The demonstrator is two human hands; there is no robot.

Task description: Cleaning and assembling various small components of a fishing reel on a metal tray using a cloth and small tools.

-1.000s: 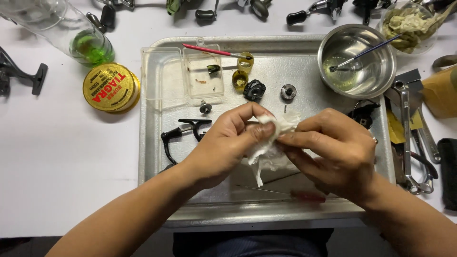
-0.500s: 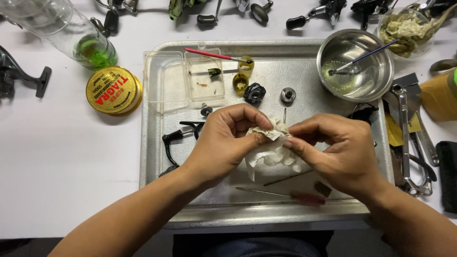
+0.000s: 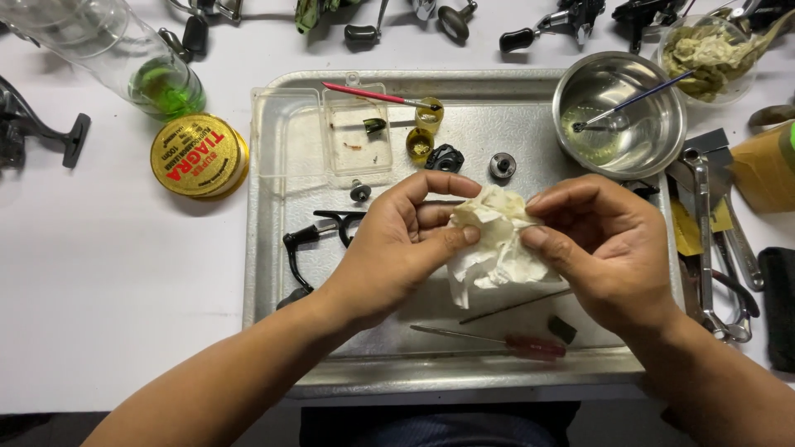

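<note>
White tissue (image 3: 497, 244), silver tray (image 3: 273, 273)

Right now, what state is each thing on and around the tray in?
Left hand: pinching the tissue.
Right hand: pinching the tissue.
Tissue: crumpled, held above the tray.
Clear plastic box: open, lid flat.
Steel bowl: upright, brush resting inside.
Red screwdriver: lying flat.
Round tin: closed.

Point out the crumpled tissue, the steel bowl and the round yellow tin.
crumpled tissue (image 3: 497, 244), head view, middle of the wad.
steel bowl (image 3: 658, 91), head view, right inner wall.
round yellow tin (image 3: 197, 155), head view, lid centre.
</note>
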